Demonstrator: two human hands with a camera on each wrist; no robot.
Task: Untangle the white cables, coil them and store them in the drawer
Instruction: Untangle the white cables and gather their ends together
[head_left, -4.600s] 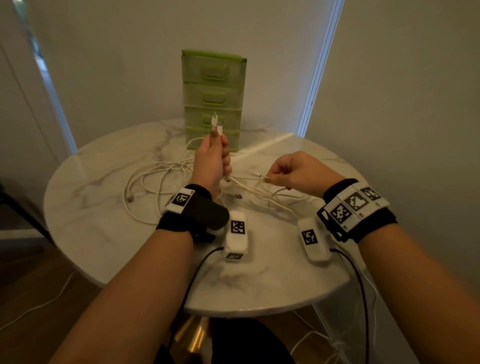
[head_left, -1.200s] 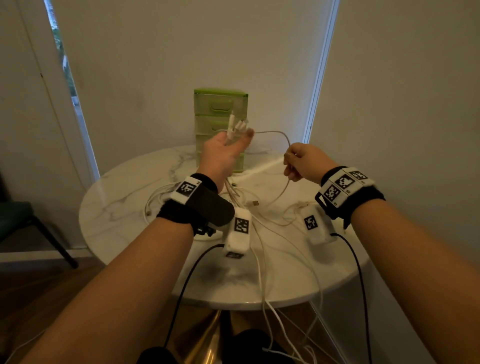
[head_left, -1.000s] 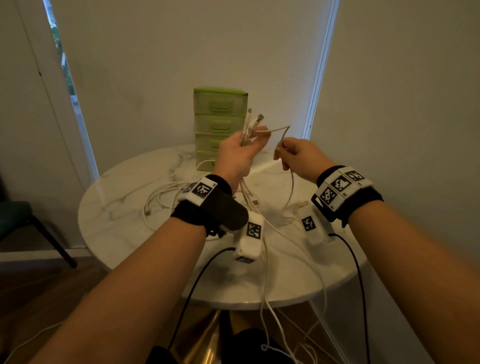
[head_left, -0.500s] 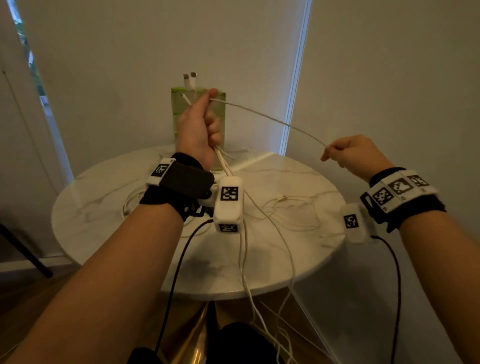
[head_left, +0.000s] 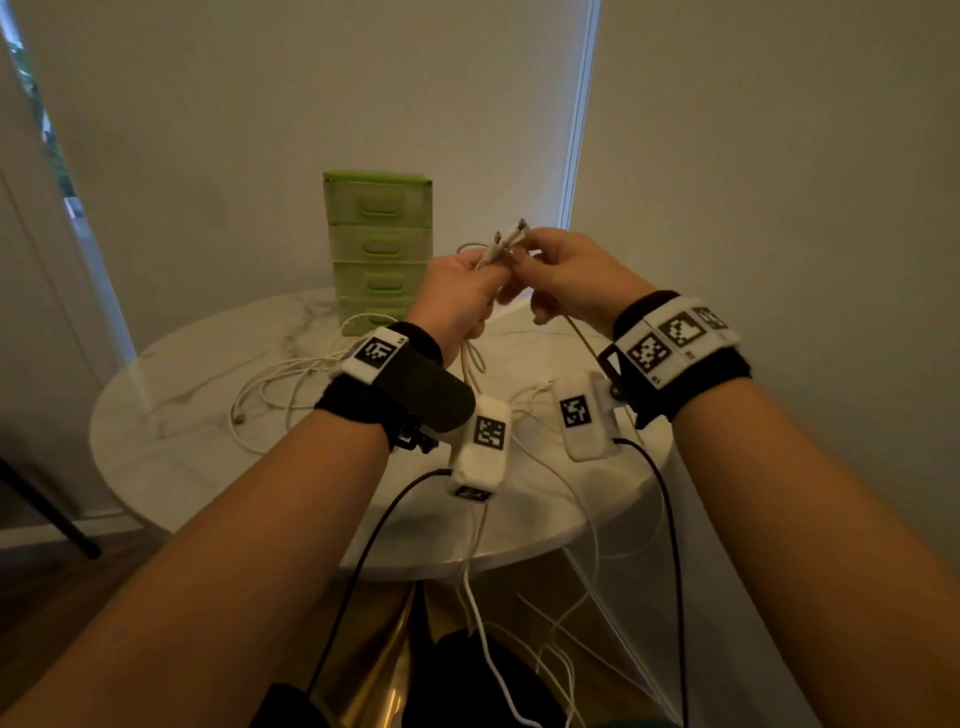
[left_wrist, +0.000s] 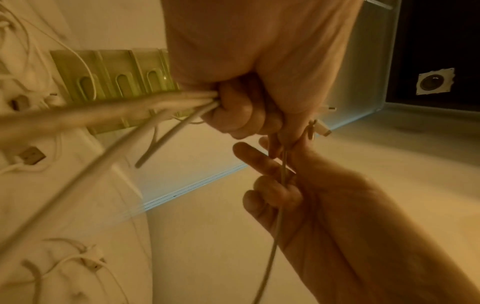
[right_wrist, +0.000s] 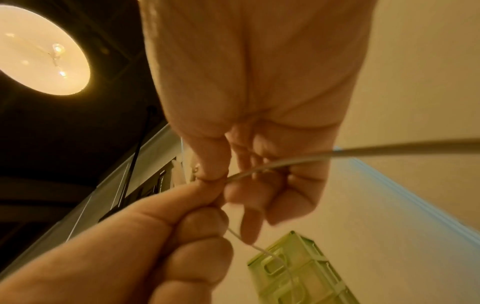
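My left hand (head_left: 457, 291) is raised over the table, its fist gripping a bundle of white cables (left_wrist: 155, 102). Their plugs (head_left: 506, 241) stick up above the fist. My right hand (head_left: 566, 275) meets it from the right and pinches one thin strand (right_wrist: 259, 166) between thumb and forefinger, just by the left hand's knuckles (right_wrist: 202, 226). That strand (left_wrist: 283, 174) runs down through the right hand's fingers (left_wrist: 272, 193). The green drawer unit (head_left: 376, 249) stands behind both hands with all its drawers closed.
Loose white cable loops (head_left: 270, 384) lie on the round marble table (head_left: 208, 431), left of my left wrist. Further strands (head_left: 478, 582) hang over the table's front edge toward the floor. Walls stand close behind and to the right.
Half a second ago my right hand held a strand stretched taut far out to the right. It has come back to the left hand, which has dropped lower.
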